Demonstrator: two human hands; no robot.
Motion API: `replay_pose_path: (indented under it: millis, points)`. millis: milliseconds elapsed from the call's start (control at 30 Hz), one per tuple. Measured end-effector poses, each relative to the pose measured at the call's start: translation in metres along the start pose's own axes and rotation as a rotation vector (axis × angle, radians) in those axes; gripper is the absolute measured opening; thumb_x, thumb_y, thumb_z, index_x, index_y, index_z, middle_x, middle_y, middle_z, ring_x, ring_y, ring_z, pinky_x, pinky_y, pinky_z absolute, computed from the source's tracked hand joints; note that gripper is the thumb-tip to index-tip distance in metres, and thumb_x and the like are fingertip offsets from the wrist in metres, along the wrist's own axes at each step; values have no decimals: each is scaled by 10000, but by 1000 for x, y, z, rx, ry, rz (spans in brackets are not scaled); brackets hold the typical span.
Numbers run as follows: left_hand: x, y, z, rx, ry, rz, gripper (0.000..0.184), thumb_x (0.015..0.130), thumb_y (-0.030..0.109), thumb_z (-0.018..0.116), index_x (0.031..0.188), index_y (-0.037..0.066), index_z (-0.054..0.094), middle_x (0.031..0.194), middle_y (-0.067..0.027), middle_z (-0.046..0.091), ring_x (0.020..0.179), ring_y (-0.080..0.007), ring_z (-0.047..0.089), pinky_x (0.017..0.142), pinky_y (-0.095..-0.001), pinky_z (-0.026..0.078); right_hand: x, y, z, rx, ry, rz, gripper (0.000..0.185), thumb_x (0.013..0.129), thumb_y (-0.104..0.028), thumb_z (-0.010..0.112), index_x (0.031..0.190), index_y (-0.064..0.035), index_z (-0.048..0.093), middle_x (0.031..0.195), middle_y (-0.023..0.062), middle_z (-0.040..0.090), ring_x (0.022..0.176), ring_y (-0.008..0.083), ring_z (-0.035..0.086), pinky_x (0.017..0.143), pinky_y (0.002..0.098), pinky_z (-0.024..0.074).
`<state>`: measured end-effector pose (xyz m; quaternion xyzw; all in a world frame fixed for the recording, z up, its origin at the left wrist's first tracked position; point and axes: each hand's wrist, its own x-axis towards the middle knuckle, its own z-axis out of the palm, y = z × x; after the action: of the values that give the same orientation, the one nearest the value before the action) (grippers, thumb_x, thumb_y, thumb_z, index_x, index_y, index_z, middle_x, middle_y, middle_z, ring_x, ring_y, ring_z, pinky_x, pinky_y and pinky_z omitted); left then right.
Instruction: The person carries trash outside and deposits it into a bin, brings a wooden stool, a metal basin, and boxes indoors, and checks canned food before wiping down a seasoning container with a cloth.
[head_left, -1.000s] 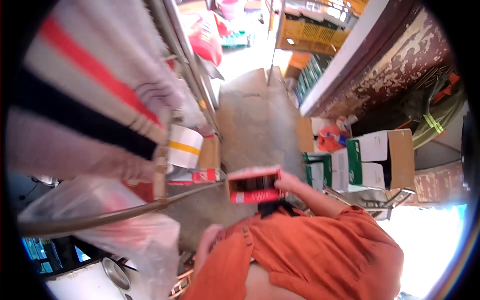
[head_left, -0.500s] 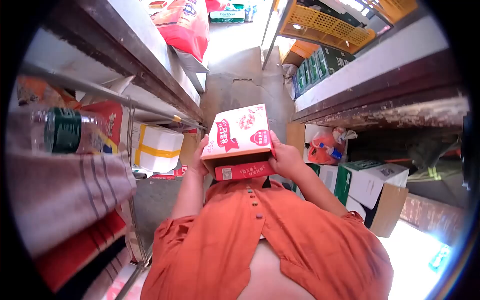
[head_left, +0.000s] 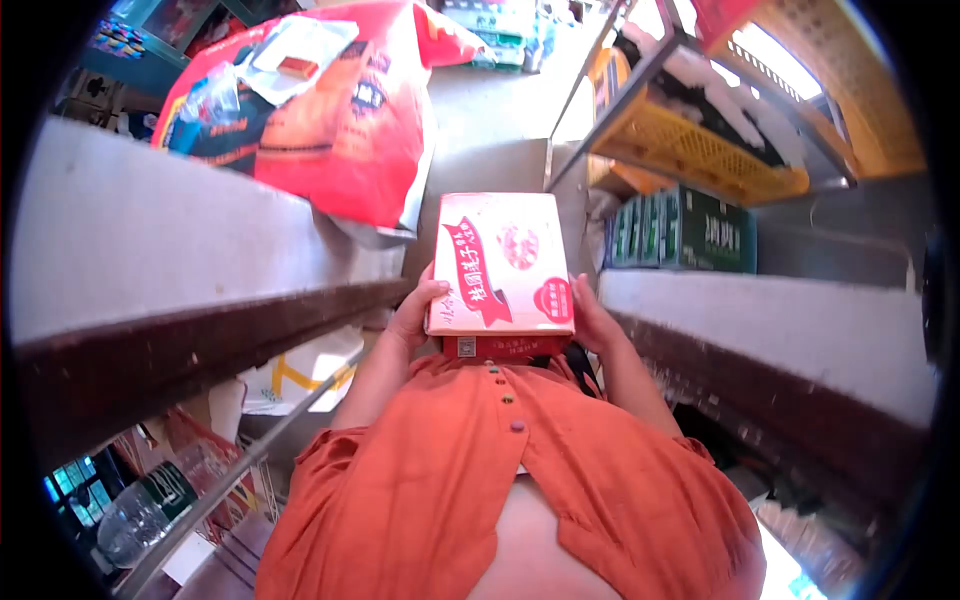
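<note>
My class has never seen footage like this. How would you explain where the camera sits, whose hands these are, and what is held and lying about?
There is no machine here. One camera, worn on a person's head, takes every picture, looking forward and down over the wearer's orange shirt; the wide lens curves the edges.

The hands are the wearer's own, and bare. The left hand and right hand grip opposite sides of a white-and-red box in front of the body.

Ahead on the left is a big red bag with white packaging lying on it. Ahead on the right are green cartons and, higher up, a yellow crate.
</note>
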<state>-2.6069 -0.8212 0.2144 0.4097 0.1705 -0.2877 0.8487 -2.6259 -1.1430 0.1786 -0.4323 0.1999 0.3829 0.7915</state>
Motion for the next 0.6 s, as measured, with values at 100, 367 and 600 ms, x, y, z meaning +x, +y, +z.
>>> replay_pose_path:
  millis: [100,367,600]
  points:
    - [39,58,45,33,4,85,872,737,228,650,1487,49,244,1373,-161,459,1240,-257,496,1054,-374,402,26,-88,29,152,-1,-26,621,942,-509,520,1318,-16,478,1224,144,615,1068,209,631,946,377,508]
    - [121,190,100,93,86,296,871,742,225,647,1495,54,242,1369,-182,467,1221,-265,521,994,-392,464,97,-273,62,78,-142,-4,395,889,-220,607,1199,12,530,1094,153,659,944,212,679,846,339,565]
    - [210,299,93,-18,54,406,856,785,137,614,1526,112,187,1419,-140,428,1237,-243,503,1000,-367,456,198,-392,101,151,-148,-38,417,879,-178,607,1241,-17,476,1084,143,640,906,201,679,800,334,578]
